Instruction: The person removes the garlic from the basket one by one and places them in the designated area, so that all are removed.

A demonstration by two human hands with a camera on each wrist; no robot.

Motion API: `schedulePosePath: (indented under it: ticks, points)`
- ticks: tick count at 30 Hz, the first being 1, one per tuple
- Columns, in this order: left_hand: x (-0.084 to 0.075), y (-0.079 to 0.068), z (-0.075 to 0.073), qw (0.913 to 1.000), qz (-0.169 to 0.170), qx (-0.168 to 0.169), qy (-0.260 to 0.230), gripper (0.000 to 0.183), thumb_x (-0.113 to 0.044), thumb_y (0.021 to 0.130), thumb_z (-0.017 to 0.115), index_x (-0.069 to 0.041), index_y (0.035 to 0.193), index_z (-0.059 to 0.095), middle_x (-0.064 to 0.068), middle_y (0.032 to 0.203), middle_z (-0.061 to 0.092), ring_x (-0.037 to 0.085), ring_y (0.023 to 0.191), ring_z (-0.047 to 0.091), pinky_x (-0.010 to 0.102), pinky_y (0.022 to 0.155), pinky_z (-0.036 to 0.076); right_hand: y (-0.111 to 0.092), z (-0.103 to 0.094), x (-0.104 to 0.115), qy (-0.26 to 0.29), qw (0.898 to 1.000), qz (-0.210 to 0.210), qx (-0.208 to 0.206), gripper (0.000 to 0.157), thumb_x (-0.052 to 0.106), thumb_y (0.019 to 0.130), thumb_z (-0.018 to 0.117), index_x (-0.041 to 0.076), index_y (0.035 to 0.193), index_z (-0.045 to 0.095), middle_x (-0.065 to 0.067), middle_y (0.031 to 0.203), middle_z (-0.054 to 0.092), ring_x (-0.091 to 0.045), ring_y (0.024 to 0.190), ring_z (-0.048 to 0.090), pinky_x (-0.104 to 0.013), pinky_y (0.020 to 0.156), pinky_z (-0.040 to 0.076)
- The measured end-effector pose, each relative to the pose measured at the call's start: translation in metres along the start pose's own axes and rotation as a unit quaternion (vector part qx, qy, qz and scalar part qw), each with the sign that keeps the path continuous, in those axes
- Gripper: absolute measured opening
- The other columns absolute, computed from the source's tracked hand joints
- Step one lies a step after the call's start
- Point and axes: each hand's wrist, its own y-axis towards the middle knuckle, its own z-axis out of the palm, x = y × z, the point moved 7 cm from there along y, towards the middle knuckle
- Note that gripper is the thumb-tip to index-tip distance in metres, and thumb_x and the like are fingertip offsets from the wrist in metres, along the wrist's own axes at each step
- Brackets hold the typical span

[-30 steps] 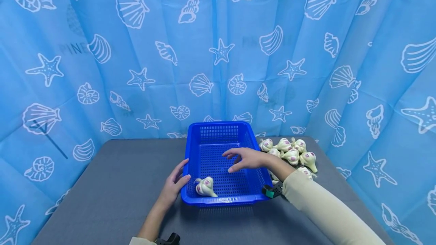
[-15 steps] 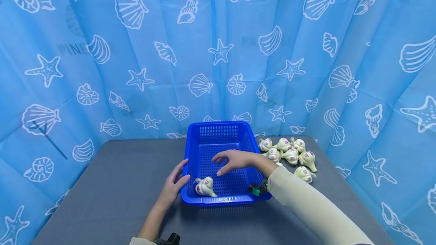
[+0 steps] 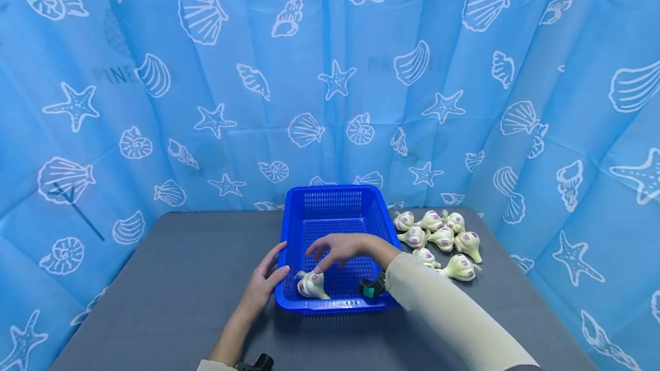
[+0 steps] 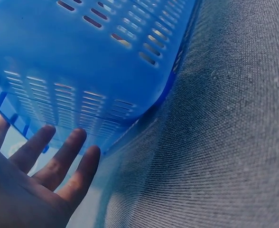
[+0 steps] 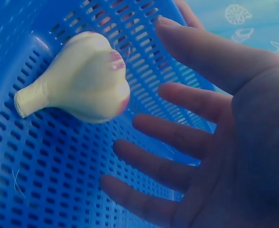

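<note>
The right hand (image 3: 344,247) has moved closer, from the basket's middle down toward the garlic (image 3: 311,283) at 7 o'clock inside the blue basket (image 3: 335,199). Its fingers are spread apart, holding nothing. The left hand (image 3: 265,279) rests flat against the basket's side.

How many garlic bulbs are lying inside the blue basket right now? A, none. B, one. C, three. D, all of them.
B: a single garlic bulb lies in the blue basket near its front left corner, under the right hand; the other bulbs sit on the table to the basket's right.
</note>
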Motion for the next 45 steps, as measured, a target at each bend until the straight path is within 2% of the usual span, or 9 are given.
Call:
schedulePosePath:
  ticks: [6, 10, 15, 23, 27, 36, 45]
  points:
    - [0.001, 0.0, 0.0, 1.0, -0.007, -0.003, -0.002, 0.053, -0.024, 0.099, 0.055, -0.025, 0.149, 0.039, 0.019, 0.15, 0.037, 0.048, 0.128, 0.043, 0.063, 0.096, 0.04, 0.014, 0.009, 0.0, -0.006, 0.999, 0.017, 0.029, 0.055, 0.035, 0.09, 0.069, 0.015, 0.138, 0.053, -0.009, 0.132, 0.057, -0.026, 0.117, 0.056, -0.049, 0.086, 0.052]
    - [-0.001, 0.0, 0.0, 1.0, 0.003, 0.001, -0.007, 0.053, -0.021, 0.099, 0.054, -0.021, 0.15, 0.038, 0.023, 0.149, 0.038, 0.048, 0.127, 0.044, 0.062, 0.095, 0.042, 0.02, 0.014, -0.004, 0.018, 0.998, 0.037, 0.041, 0.051, 0.033, 0.091, 0.068, 0.017, 0.137, 0.053, -0.009, 0.132, 0.056, -0.028, 0.12, 0.053, -0.049, 0.087, 0.052]
    - [-0.004, 0.001, 0.0, 0.9999, 0.008, 0.004, -0.015, 0.053, -0.018, 0.099, 0.054, -0.019, 0.15, 0.038, 0.024, 0.148, 0.037, 0.048, 0.126, 0.044, 0.062, 0.095, 0.042, 0.024, 0.021, -0.002, 0.008, 0.997, 0.052, 0.051, 0.054, 0.036, 0.088, 0.071, 0.019, 0.136, 0.054, -0.004, 0.13, 0.057, -0.026, 0.118, 0.055, -0.047, 0.086, 0.053]
    - [-0.004, 0.0, 0.001, 0.9998, 0.006, 0.005, -0.019, 0.053, -0.016, 0.1, 0.052, -0.018, 0.15, 0.037, 0.024, 0.15, 0.035, 0.05, 0.128, 0.042, 0.063, 0.095, 0.041, 0.03, 0.024, -0.002, -0.001, 0.996, 0.075, 0.05, 0.051, 0.025, 0.084, 0.077, 0.018, 0.131, 0.058, -0.007, 0.125, 0.059, -0.028, 0.115, 0.056, -0.046, 0.083, 0.054]
    - [-0.005, 0.0, 0.001, 0.9998, 0.009, 0.001, -0.019, 0.052, -0.016, 0.099, 0.054, -0.018, 0.149, 0.04, 0.024, 0.148, 0.037, 0.049, 0.127, 0.044, 0.062, 0.096, 0.041, 0.032, 0.024, -0.001, -0.006, 0.996, 0.071, 0.051, 0.05, 0.02, 0.084, 0.077, 0.017, 0.13, 0.058, -0.007, 0.122, 0.061, -0.026, 0.113, 0.058, -0.045, 0.083, 0.055]
    - [-0.005, 0.0, 0.001, 1.0, 0.007, -0.002, 0.001, 0.052, -0.02, 0.098, 0.055, -0.02, 0.148, 0.04, 0.023, 0.146, 0.041, 0.046, 0.127, 0.045, 0.061, 0.097, 0.041, 0.027, 0.017, -0.004, -0.016, 0.997, 0.058, 0.043, 0.044, 0.021, 0.086, 0.074, 0.019, 0.128, 0.06, -0.006, 0.12, 0.061, -0.023, 0.107, 0.059, -0.044, 0.086, 0.054]
    - [-0.004, 0.0, -0.001, 1.0, 0.007, -0.004, -0.001, 0.054, -0.025, 0.098, 0.056, -0.02, 0.149, 0.04, 0.021, 0.148, 0.039, 0.046, 0.129, 0.042, 0.062, 0.097, 0.04, 0.014, 0.001, -0.004, 0.003, 0.999, 0.04, 0.007, 0.046, 0.016, 0.086, 0.074, 0.016, 0.129, 0.06, -0.007, 0.117, 0.061, -0.022, 0.1, 0.06, -0.046, 0.088, 0.052]
